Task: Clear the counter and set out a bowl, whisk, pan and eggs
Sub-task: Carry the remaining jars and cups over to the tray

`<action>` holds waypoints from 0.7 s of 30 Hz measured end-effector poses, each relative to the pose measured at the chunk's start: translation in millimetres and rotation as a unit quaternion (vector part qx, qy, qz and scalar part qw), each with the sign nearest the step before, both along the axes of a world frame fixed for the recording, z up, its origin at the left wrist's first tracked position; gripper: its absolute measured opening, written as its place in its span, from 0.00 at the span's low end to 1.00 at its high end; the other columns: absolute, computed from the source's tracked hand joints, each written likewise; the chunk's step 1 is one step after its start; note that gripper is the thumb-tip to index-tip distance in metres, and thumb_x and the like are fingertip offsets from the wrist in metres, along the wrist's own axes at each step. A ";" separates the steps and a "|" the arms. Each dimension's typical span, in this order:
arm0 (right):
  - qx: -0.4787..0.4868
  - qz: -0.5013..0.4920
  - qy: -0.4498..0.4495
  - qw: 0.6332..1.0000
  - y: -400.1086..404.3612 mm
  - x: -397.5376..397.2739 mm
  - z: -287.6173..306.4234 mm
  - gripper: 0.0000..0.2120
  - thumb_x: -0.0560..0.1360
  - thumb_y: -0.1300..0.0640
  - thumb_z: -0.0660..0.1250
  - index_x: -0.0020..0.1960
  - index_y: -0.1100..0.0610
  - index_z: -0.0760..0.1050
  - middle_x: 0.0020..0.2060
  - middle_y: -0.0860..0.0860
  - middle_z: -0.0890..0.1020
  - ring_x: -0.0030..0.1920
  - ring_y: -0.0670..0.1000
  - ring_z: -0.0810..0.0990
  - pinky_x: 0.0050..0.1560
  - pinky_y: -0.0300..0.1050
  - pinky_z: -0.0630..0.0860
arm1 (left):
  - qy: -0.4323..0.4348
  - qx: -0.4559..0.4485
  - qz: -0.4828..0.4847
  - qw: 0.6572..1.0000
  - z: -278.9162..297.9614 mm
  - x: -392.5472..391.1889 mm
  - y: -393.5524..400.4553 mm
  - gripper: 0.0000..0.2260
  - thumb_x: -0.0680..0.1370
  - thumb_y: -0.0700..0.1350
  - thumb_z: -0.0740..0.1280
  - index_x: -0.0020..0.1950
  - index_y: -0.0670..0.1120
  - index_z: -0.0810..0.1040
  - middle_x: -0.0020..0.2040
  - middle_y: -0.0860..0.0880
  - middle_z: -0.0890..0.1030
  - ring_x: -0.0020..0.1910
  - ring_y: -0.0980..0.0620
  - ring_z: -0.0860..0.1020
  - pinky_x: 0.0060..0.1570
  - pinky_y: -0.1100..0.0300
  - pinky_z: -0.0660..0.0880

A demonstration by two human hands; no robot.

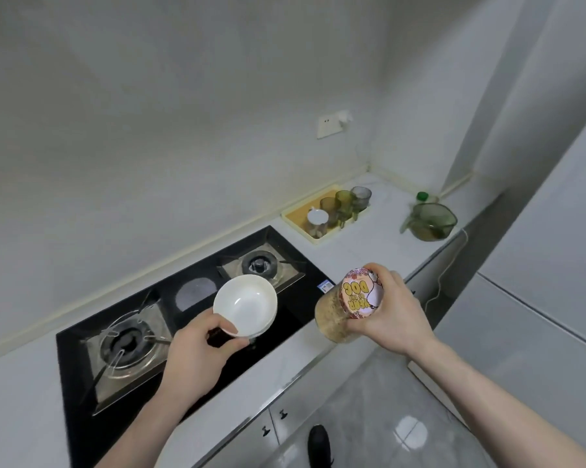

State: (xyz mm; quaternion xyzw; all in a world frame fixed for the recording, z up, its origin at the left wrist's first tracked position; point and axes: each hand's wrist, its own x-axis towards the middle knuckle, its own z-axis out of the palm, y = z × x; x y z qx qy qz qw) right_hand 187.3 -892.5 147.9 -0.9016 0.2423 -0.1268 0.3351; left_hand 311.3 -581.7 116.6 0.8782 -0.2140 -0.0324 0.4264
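Note:
My left hand (pixel 200 349) grips the near rim of a white bowl (pixel 246 304), thumb inside, and holds it above the black gas hob (pixel 298 315). It looks like two stacked bowls. My right hand (pixel 391 312) is wrapped around the lid end of a clear jar (pixel 335 319) filled with pale grains. The jar is tilted, its pink printed lid (pixel 359 292) facing me, above the counter's front edge. No whisk, pan or eggs are in view.
The white counter (pixel 369 251) runs right to a corner. A yellow tray (pixel 296 216) holds several glasses and a white cup. A green glass bowl with a handle (pixel 431 221) and a green-capped bottle (pixel 421 196) stand at the far right. A wall socket is above.

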 end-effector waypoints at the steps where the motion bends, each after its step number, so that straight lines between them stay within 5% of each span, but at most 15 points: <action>1: -0.005 -0.004 0.004 1.000 -9.1 3.4 -0.2 0.45 0.54 0.44 0.80 0.68 0.40 0.66 0.56 0.43 0.72 0.52 0.47 0.76 0.43 0.35 0.70 | 0.006 0.000 -0.004 1.000 -2.5 4.6 -9.7 0.12 0.67 0.47 0.82 0.39 0.55 0.79 0.52 0.68 0.80 0.54 0.64 0.77 0.49 0.66 0.72; 9: -0.032 -0.018 0.056 0.998 -122.4 71.1 1.3 0.45 0.54 0.42 0.78 0.68 0.40 0.64 0.56 0.43 0.72 0.53 0.49 0.77 0.49 0.40 0.71 | 0.066 -0.027 -0.011 0.997 -23.2 71.3 -129.1 0.12 0.67 0.45 0.82 0.39 0.53 0.80 0.50 0.69 0.80 0.53 0.62 0.78 0.49 0.67 0.72; 14: -0.039 -0.027 0.067 0.997 -178.7 109.0 0.1 0.45 0.54 0.43 0.78 0.68 0.41 0.64 0.57 0.43 0.71 0.54 0.50 0.77 0.55 0.46 0.76 | 0.092 -0.014 -0.021 0.995 -39.1 115.9 -178.2 0.14 0.66 0.50 0.83 0.44 0.55 0.81 0.53 0.64 0.83 0.55 0.58 0.81 0.55 0.54 0.80; 21: -0.038 -0.033 0.087 0.995 -250.3 158.2 -6.9 0.46 0.53 0.41 0.77 0.69 0.40 0.63 0.57 0.45 0.71 0.55 0.51 0.77 0.57 0.49 0.77 | 0.067 0.023 -0.027 0.997 -31.6 146.2 -232.8 0.12 0.67 0.50 0.82 0.39 0.56 0.79 0.50 0.63 0.82 0.52 0.57 0.79 0.51 0.56 0.78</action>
